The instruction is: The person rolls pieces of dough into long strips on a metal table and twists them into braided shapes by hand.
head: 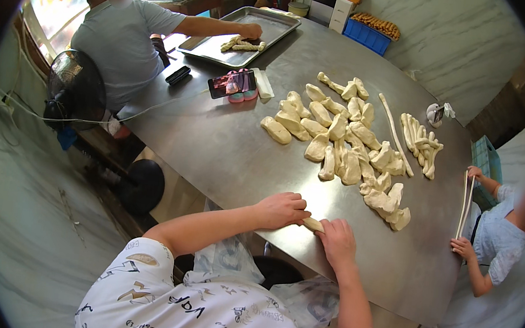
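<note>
Near the front edge of the steel table, a short strip of dough (pixel 313 224) stretches between my two hands. My left hand (pixel 283 211) has its curled fingers on one end. The other end is in the fingers of my right hand (pixel 338 241); both ends are hidden by the fingers. Just beyond lies a loose heap of pale dough pieces (pixel 318 113), some overlapping. To its right rest a long thin dough rope (pixel 395 134) and a pile of twisted dough strands (pixel 419 141).
A metal tray (pixel 239 22) holds dough twists (pixel 242 44) under a co-worker's hand (pixel 251 30). At the right, another person holds a long dough strand (pixel 465 204). A propped phone (pixel 232 84), a black case (pixel 177 75) and a cable lie on the steel table (pixel 197 143).
</note>
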{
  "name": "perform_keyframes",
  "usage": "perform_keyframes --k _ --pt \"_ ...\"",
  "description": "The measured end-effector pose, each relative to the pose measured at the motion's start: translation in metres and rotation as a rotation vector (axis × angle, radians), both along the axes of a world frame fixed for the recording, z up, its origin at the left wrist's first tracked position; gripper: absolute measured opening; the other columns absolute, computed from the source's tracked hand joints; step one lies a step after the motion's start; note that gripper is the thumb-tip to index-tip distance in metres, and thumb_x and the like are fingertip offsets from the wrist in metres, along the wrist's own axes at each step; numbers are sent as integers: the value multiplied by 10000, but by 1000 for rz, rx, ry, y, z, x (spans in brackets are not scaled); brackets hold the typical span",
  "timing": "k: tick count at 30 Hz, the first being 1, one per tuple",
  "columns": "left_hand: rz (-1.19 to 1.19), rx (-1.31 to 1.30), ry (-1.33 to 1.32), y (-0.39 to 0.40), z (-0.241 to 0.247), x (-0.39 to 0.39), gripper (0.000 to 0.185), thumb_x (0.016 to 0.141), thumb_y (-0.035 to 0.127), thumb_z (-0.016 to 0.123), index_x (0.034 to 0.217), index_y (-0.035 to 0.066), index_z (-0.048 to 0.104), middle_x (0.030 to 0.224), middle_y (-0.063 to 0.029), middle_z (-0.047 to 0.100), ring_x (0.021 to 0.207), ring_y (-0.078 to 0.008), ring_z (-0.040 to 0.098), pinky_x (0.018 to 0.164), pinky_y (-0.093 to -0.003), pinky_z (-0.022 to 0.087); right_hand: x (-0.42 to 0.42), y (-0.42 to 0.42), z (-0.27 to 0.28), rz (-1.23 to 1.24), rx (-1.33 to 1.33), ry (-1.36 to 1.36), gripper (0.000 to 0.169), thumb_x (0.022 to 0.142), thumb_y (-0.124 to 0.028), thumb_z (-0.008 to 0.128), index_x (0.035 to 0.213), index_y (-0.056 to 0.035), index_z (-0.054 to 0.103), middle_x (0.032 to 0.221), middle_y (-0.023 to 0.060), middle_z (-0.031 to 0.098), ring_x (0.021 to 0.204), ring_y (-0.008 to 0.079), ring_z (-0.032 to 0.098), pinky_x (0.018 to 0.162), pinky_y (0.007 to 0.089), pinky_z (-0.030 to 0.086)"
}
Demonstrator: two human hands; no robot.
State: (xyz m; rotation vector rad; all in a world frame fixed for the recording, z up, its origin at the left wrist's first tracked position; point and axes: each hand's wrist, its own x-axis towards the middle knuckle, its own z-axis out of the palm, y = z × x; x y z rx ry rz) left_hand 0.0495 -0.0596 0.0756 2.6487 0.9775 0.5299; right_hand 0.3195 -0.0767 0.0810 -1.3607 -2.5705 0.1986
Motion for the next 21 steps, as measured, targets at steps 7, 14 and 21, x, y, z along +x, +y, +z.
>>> perform_keyframes --k 7,14,21 --pt "1 67 -43 -14 -7 -18 436 996 194 733 1407 57 694 1232 -82 673 1120 -287 653 962 -404 569 43 -24 -6 -20 124 71 471 882 -197 856 1316 -93 707 1063 93 627 1052 322 602 928 449 524" --pt "74 159 -134 -20 -2 -29 412 931 91 710 1339 48 748 1182 -74 708 1100 -279 679 953 -394 585 67 -37 -1 -56 159 69 511 889 -182 841 1366 -88 685 1047 93 605 1041 325 593 934 469 514" --pt "210 164 39 -22 10 21 468 1017 258 691 1440 59 671 1419 -153 678 1378 -375 611 1202 -446 486 34 -40 6 -270 84 -22 538 973 -109 687 1479 44 588 1375 218 640 1322 411 590 1168 503 468"
